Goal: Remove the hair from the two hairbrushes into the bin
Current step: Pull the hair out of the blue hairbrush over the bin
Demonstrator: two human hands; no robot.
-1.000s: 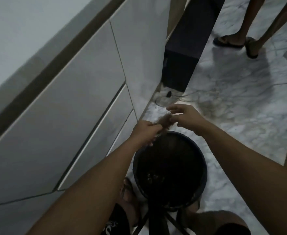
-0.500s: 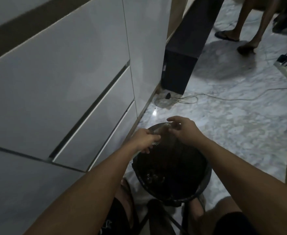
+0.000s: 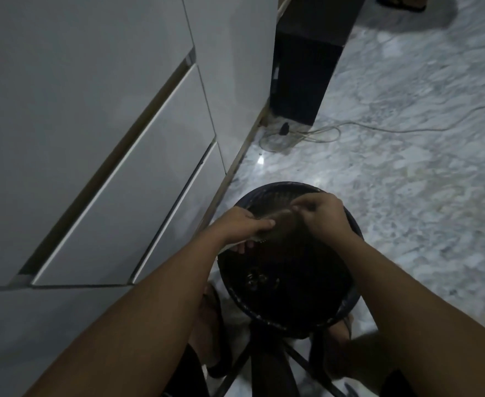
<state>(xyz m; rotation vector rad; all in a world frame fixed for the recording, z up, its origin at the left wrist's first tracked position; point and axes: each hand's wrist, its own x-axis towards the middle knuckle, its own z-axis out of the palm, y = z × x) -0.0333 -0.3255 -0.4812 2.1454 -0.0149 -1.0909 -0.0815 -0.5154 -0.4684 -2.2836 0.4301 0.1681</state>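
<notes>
Mid-strip, right over the bin.

Your left hand (image 3: 242, 226) is wrapped around a brush (image 3: 267, 224), held above the open bin (image 3: 353, 224). Your right hand (image 3: 323, 214) pinches a tuft of hair (image 3: 284, 219) at the bristles, fingers narrow. My read: the hair isn't dropped yet, so this brush is unfinished. The second brush isn't visible, so I can't tell whether it's done.

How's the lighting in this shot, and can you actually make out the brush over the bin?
Head view: dim overall; one bright glare patch on the marble floor; the bin interior is nearly black; the hairbrush, between left hand and right hand, is murky and soft; cabinet lines bow from wide-angle distortion.
</notes>
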